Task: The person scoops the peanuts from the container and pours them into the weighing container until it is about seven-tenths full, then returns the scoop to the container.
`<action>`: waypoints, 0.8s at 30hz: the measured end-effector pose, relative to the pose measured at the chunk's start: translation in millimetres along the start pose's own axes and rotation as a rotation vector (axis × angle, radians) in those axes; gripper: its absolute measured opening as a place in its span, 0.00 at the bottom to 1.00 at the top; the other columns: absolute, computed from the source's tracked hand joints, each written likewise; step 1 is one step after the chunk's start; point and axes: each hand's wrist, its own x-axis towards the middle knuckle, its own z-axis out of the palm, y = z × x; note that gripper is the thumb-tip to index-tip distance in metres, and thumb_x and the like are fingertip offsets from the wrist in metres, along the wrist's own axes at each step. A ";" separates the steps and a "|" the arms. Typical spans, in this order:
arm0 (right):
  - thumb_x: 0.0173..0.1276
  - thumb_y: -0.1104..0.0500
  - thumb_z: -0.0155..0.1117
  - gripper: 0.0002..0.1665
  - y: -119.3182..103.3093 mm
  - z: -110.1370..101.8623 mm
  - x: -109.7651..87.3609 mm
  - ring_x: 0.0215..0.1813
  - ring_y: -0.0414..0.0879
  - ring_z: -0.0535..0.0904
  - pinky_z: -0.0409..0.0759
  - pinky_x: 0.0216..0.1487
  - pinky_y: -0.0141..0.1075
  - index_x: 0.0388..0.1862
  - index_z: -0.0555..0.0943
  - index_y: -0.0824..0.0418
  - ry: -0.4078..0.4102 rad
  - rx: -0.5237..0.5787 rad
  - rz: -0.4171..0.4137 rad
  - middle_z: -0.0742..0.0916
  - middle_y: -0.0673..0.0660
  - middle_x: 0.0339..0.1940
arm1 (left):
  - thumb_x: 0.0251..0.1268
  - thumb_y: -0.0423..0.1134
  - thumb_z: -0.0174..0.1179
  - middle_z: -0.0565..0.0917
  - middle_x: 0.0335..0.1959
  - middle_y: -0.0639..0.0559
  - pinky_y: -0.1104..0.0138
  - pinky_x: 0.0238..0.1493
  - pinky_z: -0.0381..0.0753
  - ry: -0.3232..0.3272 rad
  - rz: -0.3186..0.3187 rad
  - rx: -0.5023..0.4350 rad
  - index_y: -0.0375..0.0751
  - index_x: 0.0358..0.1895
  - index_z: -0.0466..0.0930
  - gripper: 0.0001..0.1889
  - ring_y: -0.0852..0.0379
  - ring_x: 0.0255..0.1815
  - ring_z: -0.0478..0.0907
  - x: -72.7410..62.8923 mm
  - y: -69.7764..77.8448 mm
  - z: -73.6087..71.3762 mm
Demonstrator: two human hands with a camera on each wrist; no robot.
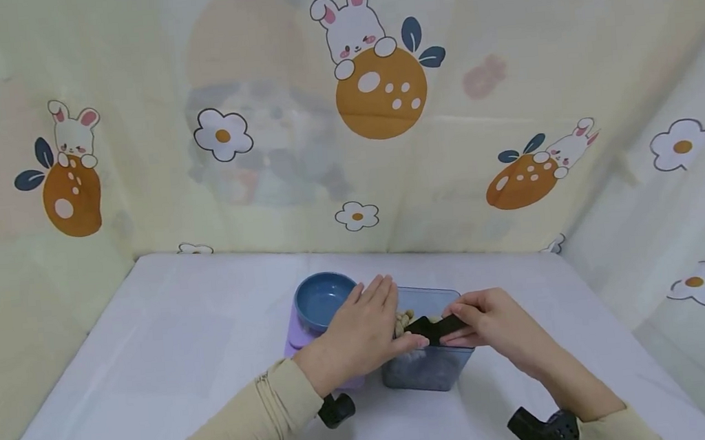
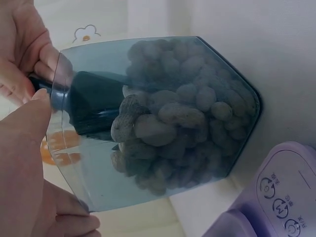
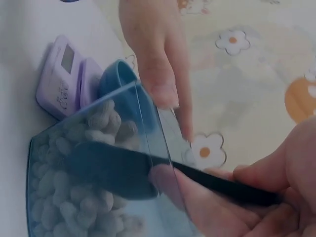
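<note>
A clear bluish plastic box (image 1: 429,371) stands upright on the table with many peanuts in their shells (image 2: 168,131) inside. My right hand (image 1: 499,322) grips the handle of a black scoop (image 3: 224,187) over the box's right side. The scoop's head dips into the box and reaches the peanuts. At the box's left rim is my left hand (image 1: 361,330), its fingers straight and pointing away, the thumb stretched along the near rim. In the left wrist view, that thumb (image 2: 37,116) lies close to the scoop's handle.
Left of the box, a blue bowl (image 1: 323,300) sits on a purple kitchen scale (image 1: 297,336). Part of the scale is hidden behind my left arm. A white cloth covers the table (image 1: 200,342). Printed curtains (image 1: 291,232) hang behind it and at both sides.
</note>
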 end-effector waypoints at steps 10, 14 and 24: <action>0.81 0.61 0.46 0.24 8.5 -11.8 -0.7 0.46 0.51 0.89 0.86 0.49 0.39 0.60 0.70 0.84 -0.029 0.143 -0.005 0.85 0.68 0.50 | 0.68 0.75 0.34 0.54 0.81 0.43 0.53 0.80 0.52 -0.005 0.001 -0.004 0.35 0.78 0.53 0.50 0.50 0.82 0.48 1.2 -2.2 0.5; 0.81 0.62 0.46 0.22 1.0 -4.7 2.8 0.45 0.52 0.89 0.87 0.47 0.38 0.57 0.73 0.82 -0.018 0.082 -0.006 0.85 0.70 0.51 | 0.70 0.74 0.32 0.54 0.81 0.43 0.53 0.80 0.53 0.003 0.006 0.017 0.35 0.78 0.53 0.49 0.50 0.82 0.48 1.3 -3.4 -0.1; 0.81 0.61 0.45 0.24 10.5 -12.7 -2.6 0.47 0.52 0.89 0.85 0.51 0.40 0.59 0.69 0.84 -0.051 0.172 -0.020 0.84 0.70 0.51 | 0.67 0.76 0.37 0.56 0.80 0.45 0.52 0.81 0.51 -0.014 0.020 0.033 0.36 0.78 0.55 0.51 0.51 0.82 0.50 2.2 -4.3 -4.3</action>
